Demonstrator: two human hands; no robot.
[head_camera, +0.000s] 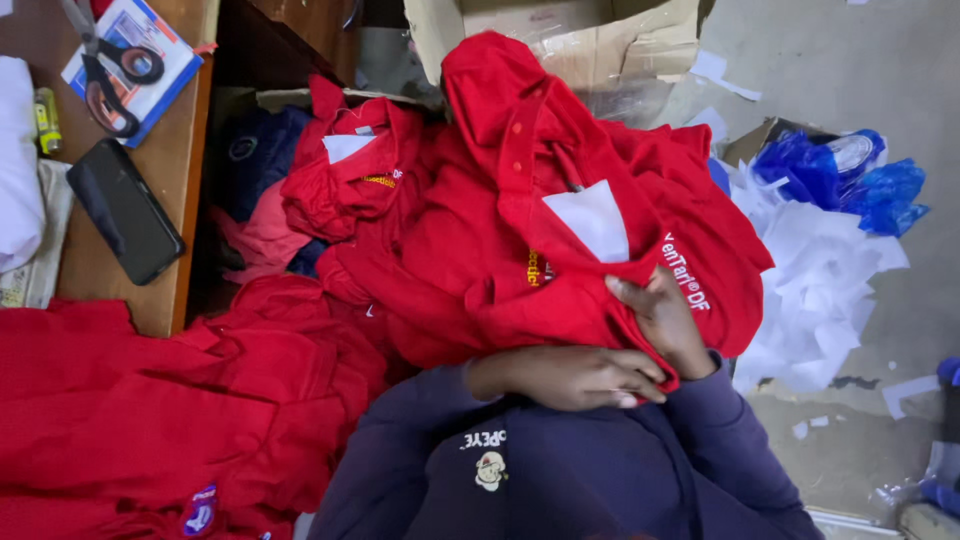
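Two hands on one red polo shirt, held against our chest.

Far left, the wooden desk (170, 190) carries scissors (100, 70) lying on a blue-edged booklet (135, 55) and a black phone (125, 210); more red garments (150, 400) are heaped below it. Centre, the red polo shirt (560, 230) sits bunched in front of us, white paper at its collar. Our left hand (575, 375) lies across its lower fold, grip closed on the cloth. Our right hand (665, 320) pinches the same fold from beneath. Right, white paper scraps (810, 290) and blue plastic bags (840, 170) cover the floor.
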